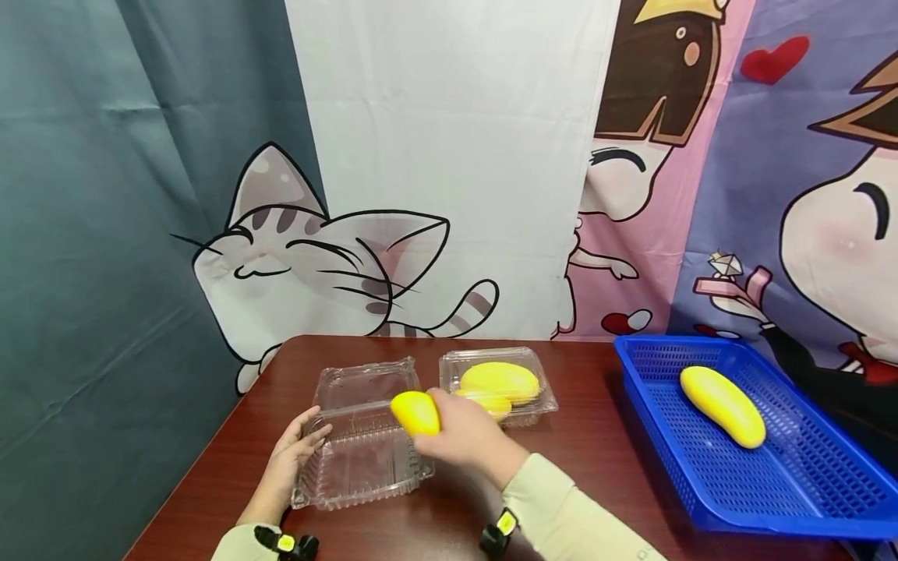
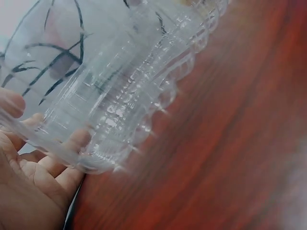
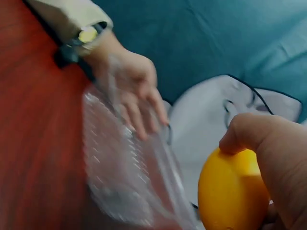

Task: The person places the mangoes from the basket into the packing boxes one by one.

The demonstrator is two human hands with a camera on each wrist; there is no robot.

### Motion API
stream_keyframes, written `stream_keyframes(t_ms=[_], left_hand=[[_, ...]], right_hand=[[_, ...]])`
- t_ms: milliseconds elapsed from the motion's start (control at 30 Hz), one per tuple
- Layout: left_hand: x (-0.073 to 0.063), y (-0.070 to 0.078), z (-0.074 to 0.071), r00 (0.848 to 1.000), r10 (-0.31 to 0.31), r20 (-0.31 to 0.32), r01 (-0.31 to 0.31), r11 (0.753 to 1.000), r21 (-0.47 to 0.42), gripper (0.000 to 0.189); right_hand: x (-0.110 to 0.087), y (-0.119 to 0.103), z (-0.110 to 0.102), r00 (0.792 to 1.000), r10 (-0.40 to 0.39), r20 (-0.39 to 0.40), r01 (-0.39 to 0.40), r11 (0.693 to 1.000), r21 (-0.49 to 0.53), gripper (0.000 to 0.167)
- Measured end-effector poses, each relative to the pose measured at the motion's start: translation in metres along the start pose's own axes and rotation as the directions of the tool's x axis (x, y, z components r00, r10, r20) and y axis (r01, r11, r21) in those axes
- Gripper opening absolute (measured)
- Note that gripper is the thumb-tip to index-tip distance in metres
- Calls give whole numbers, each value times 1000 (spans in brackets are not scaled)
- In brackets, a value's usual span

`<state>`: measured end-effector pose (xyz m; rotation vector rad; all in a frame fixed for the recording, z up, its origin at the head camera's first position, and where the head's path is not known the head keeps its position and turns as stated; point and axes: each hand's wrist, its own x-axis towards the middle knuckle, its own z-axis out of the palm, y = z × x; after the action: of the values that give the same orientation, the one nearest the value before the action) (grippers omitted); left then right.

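My right hand [image 1: 466, 432] grips a yellow mango [image 1: 415, 414], holding it over the right side of an open clear plastic clamshell box [image 1: 365, 456]. In the right wrist view the thumb lies on top of the mango [image 3: 232, 189]. My left hand [image 1: 291, 452] rests against the box's left side, fingers loosely extended. Through the clear wall in the left wrist view, some fingers of the left hand [image 2: 43, 175] show. The box's lid [image 1: 365, 383] stands folded back at the far side.
A second clear box [image 1: 540, 382] holding yellow mangoes [image 1: 500, 380] stands behind my right hand. A blue perforated basket [image 1: 793, 510] at the right contains a long yellow fruit [image 1: 722, 407]. Printed curtains [image 1: 449, 156] hang behind the brown table [image 1: 589, 467].
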<state>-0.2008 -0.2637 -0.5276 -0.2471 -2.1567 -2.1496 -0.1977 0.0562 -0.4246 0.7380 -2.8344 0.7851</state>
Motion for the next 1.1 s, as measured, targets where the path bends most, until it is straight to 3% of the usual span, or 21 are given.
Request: stream_keyframes(t_ms=[167,300,600,767,900,1100], left_hand=[[0,-1,7,1000,12,4,-12,999,38,57],[1,2,9,1000,-5,-10,6,996,91,58],[0,4,10,998,-56,-18,58,991,119,60],[1,1,10,998,-59,-10,60,992,114,62],[2,1,9,998,-65,-4,65,991,114,63],[0,4,7,996,-86,0,86,988,129,60]], right_hand=[[1,-19,29,993,-109,34,110,993,-33,55],[1,-28,48,986,-143,87,153,982,-113,63],[3,-34,79,981,-58,183,101,966,-237,63],[4,-35,81,979,-30,203,92,948,-304,63],[3,-34,77,976,-33,214,94,955,-281,62],[0,-22,56,971,-157,182,193,961,-200,58]])
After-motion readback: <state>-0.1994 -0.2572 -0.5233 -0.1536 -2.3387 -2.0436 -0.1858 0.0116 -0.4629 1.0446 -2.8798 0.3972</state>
